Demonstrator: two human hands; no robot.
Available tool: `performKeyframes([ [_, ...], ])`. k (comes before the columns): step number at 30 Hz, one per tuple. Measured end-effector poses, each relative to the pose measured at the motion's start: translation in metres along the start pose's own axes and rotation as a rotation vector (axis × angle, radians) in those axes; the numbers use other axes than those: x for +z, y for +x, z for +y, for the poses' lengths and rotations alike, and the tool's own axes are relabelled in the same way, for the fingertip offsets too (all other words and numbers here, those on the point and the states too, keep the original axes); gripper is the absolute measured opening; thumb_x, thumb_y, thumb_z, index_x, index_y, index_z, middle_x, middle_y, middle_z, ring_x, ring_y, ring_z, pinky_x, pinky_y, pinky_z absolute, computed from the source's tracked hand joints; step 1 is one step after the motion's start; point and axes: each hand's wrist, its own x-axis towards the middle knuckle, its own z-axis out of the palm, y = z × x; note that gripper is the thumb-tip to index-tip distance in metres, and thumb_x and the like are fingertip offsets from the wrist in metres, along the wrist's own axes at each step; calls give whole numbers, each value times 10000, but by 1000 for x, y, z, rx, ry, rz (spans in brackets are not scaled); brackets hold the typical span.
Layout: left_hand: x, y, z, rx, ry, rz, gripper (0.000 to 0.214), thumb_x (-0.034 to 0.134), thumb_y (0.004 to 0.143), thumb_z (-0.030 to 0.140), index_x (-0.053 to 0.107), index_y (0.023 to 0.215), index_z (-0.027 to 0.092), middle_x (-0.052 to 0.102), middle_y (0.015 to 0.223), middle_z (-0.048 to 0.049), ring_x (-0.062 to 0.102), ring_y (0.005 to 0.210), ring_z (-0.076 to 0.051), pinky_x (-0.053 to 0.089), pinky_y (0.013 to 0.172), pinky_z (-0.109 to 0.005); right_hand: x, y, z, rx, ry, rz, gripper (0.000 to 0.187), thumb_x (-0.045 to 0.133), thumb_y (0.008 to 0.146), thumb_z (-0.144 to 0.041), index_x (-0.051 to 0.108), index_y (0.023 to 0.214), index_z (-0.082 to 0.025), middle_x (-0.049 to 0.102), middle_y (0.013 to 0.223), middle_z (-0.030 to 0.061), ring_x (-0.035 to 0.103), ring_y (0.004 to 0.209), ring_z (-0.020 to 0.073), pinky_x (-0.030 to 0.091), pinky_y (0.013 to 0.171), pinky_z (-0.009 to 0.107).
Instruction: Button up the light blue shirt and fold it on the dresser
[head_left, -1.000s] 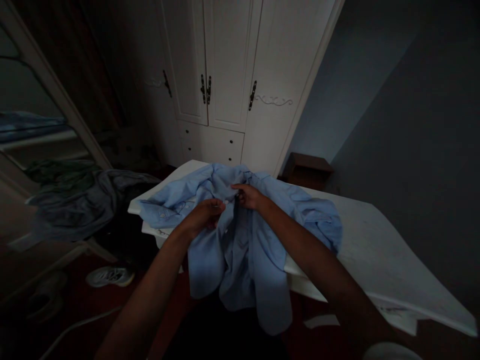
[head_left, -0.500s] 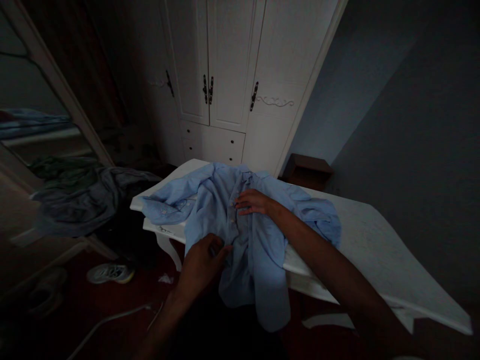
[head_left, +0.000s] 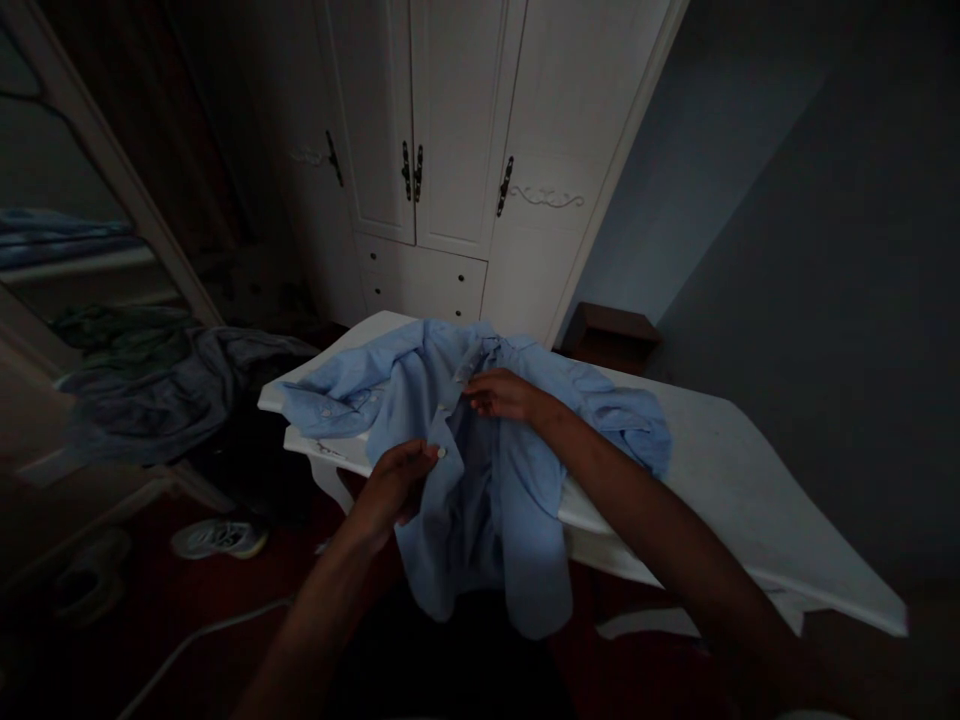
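A light blue button-up shirt (head_left: 525,540) lies front side up across a white table (head_left: 720,450), its lower part hanging over the near edge. Its front is parted below the collar. My left hand (head_left: 405,470) pinches the left front edge beside a pale button (head_left: 442,452). Higher up, the fingers of my right hand (head_left: 501,394) are closed on the same edge, close to the collar. One sleeve (head_left: 330,405) stretches to the left with its cuff on the table; the other sleeve (head_left: 630,425) lies bunched on the right.
Behind the table stands a white wardrobe (head_left: 450,130) with dark handles. A brown box-like piece (head_left: 611,335) is by the wall. Dark clothes (head_left: 165,390) are heaped at the left, near a mirror frame (head_left: 150,240). A shoe (head_left: 219,538) and a white cable (head_left: 195,640) lie on the red floor.
My left hand has moved up and taken the shirt's front edge, lifting it leftward so the front parts. My right hand's spread fingers have closed on the edge slightly higher up.
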Motion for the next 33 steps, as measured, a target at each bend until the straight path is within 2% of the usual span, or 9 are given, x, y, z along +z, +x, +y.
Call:
performKeyframes([
  [4, 2, 4, 1, -86, 192, -272, 509, 486, 787, 698, 515, 680, 201, 455, 406, 55, 258, 289, -69, 165, 313, -212, -2, -17, -3, 62, -217, -113, 108, 713, 795, -134, 625, 857, -133, 759, 784, 50, 564, 404, 82, 464, 390, 188],
  [6, 2, 6, -4, -93, 346, -299, 560, 417, 823, 708, 571, 689, 186, 470, 411, 39, 320, 304, -86, 211, 322, -216, -6, -25, -4, 52, -325, -122, 223, 730, 771, -138, 611, 959, -148, 753, 754, 36, 551, 402, 88, 441, 386, 186],
  [12, -9, 7, -6, 204, 552, 54, 447, 389, 919, 535, 579, 688, 203, 578, 581, 2, 535, 512, -144, 415, 493, -251, -19, -65, 14, -232, -903, 140, 628, 702, 803, -208, 455, 1380, -180, 712, 942, 67, 655, 667, 164, 521, 601, 267],
  [15, -11, 25, 0, 447, 681, 117, 321, 430, 934, 433, 641, 857, 203, 694, 841, -40, 646, 798, -192, 497, 759, -299, -19, -93, 39, -476, -1343, -44, 585, 762, 778, -338, 566, 1320, -239, 642, 1153, 104, 628, 998, 249, 501, 877, 376],
  [18, -5, 60, 7, 624, 837, 23, 289, 420, 949, 323, 637, 1086, 189, 684, 1139, -84, 607, 1100, -219, 432, 996, -341, -18, -113, 57, -540, -1586, -82, 425, 752, 798, -348, 663, 1202, -248, 604, 1200, 113, 570, 1115, 288, 469, 940, 419],
  [24, 26, 113, 12, 548, 1207, -239, 326, 479, 919, 254, 596, 1180, 98, 611, 1254, -191, 552, 1217, -284, 395, 1066, -412, -33, -124, 51, -655, -1421, -85, 156, 556, 946, -262, 699, 921, -204, 580, 1161, 94, 610, 1038, 190, 482, 940, 329],
  [27, 34, 116, 10, 598, 1118, -401, 398, 516, 918, 327, 560, 1245, 103, 582, 1313, -187, 444, 1340, -288, 284, 1158, -432, -40, -126, 45, -758, -1308, -45, 172, 531, 961, -269, 670, 884, -202, 563, 1206, 107, 597, 1079, 191, 475, 954, 334],
  [30, 31, 121, 7, 528, 755, -418, 540, 522, 912, 382, 435, 1394, 153, 444, 1481, -152, 349, 1414, -261, 271, 1173, -430, -37, -124, 46, -868, -1197, 35, 166, 511, 972, -277, 647, 901, -213, 602, 1129, 105, 586, 1088, 194, 479, 946, 342],
  [33, 22, 133, 5, 495, 271, -383, 562, 516, 906, 365, 391, 1434, 220, 422, 1506, -112, 409, 1379, -254, 362, 1116, -428, -29, -118, 50, -834, -1200, -131, 205, 482, 987, -275, 657, 913, -199, 652, 1038, 90, 618, 1008, 178, 502, 901, 327],
])
